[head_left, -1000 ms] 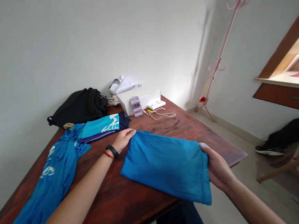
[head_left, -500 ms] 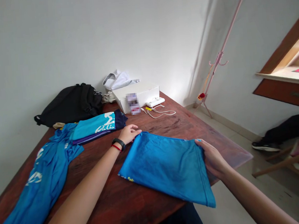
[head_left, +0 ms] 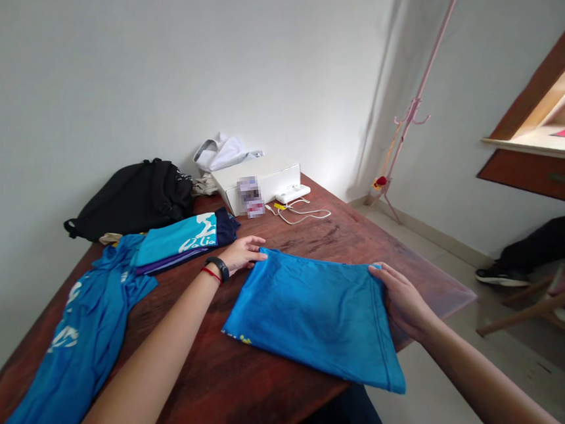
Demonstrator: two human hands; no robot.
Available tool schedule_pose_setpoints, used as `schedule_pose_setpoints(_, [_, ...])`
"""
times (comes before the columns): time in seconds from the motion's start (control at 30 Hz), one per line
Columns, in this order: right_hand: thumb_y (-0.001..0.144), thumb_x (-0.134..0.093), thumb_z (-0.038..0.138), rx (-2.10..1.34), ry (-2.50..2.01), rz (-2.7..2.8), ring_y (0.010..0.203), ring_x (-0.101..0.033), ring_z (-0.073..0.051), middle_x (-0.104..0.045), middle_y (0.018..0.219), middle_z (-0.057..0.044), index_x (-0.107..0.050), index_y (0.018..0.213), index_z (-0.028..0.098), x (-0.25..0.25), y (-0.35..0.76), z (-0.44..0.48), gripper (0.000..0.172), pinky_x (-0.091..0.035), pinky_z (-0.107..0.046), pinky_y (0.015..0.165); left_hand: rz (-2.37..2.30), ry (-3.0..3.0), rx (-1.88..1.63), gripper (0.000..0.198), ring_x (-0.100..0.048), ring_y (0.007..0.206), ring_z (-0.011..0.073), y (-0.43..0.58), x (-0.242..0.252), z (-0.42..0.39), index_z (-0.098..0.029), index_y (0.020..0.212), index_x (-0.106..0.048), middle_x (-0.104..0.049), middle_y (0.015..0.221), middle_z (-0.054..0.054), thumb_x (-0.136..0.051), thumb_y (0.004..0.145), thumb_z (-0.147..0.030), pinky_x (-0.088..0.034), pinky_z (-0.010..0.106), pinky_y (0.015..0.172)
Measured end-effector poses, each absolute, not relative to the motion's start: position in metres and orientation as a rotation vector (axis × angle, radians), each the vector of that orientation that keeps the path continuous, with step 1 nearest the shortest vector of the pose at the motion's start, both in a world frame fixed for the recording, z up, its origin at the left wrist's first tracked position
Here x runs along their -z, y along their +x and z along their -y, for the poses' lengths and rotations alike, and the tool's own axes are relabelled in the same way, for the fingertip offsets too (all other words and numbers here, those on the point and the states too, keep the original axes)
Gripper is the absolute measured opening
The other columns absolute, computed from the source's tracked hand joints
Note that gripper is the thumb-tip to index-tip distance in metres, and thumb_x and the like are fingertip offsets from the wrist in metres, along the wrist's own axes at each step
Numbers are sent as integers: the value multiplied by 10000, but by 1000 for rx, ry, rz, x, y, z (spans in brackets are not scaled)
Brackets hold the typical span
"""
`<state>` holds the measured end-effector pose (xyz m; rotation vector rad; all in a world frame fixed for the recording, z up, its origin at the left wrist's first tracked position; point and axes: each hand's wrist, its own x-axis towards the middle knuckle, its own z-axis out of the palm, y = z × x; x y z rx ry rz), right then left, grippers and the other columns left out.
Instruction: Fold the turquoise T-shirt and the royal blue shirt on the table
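Observation:
A folded blue shirt [head_left: 315, 308] lies over the dark red wooden table [head_left: 189, 385], its near right corner hanging past the table's edge. Bits of white and yellow print show at its left corner. My left hand [head_left: 239, 254], with a black band at the wrist, holds the far left corner between thumb and fingers. At the far right corner my right hand [head_left: 401, 297] grips the cloth, thumb on top and the other fingers partly hidden beneath. Left of my left arm, another blue shirt [head_left: 89, 328] with white print is spread out lengthwise.
Folded clothes [head_left: 179, 242] are stacked beside a black backpack [head_left: 128, 199] near the wall. Further right are a white box [head_left: 257, 181], a white power strip [head_left: 293, 193] with its cable, and a pink coat stand [head_left: 431, 67]. A person's shoe [head_left: 502, 277] shows at right.
My left hand has turned slightly, and its fingers now extend a little past the shirt's corner. The shirt and my right hand have hardly moved.

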<state>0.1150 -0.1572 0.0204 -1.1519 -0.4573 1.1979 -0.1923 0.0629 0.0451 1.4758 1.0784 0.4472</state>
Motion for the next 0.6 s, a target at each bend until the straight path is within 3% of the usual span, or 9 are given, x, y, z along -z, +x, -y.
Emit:
schedule_pose_setpoints(0.17, [708,-840,397,-1216,-1168,499,627,-597,-165,-670,687,41,-652,767,244,-19,117,156,250,-508,-279,603,-908,1517,-319,581,-626,764,129,-195,-58,-64,-216,1186,-683,-691,966,50,-894,661,-346,-394,168,532])
schedule_pose_setpoints(0.3, [731,-823,414,-1208,-1172,538,639,-589,-164,-669,692,43,-664,792,247,-13,120,155,239,-497,-273,613,-967,1525,-166,564,-645,799,165,-193,-61,-67,-242,1207,-683,-707,989,57,-842,715,-468,-477,217,581])
schedule_pose_setpoints(0.4, [737,-818,422,-1201,-1177,541,643,-587,-163,-667,698,38,-659,783,245,-12,120,156,242,-498,-270,613,-1017,1618,-256,513,-643,728,177,-188,-54,-71,-193,1085,-720,-715,882,55,-813,714,-535,-479,237,544])
schedule_pose_setpoints(0.5, [721,-826,430,-1188,-1200,533,646,-586,-160,-662,693,37,-651,767,242,-15,120,157,262,-503,-269,617,-1048,1693,-412,461,-623,666,165,-185,-44,-75,-154,950,-716,-708,796,49,-843,667,-495,-432,221,503])
schedule_pose_setpoints(0.6, [708,-827,434,-1171,-1219,517,624,-573,-158,-658,684,41,-636,764,246,-20,121,156,275,-486,-268,581,-1054,1715,-503,430,-625,660,154,-186,-37,-78,-154,934,-700,-714,798,49,-854,654,-442,-419,214,513])
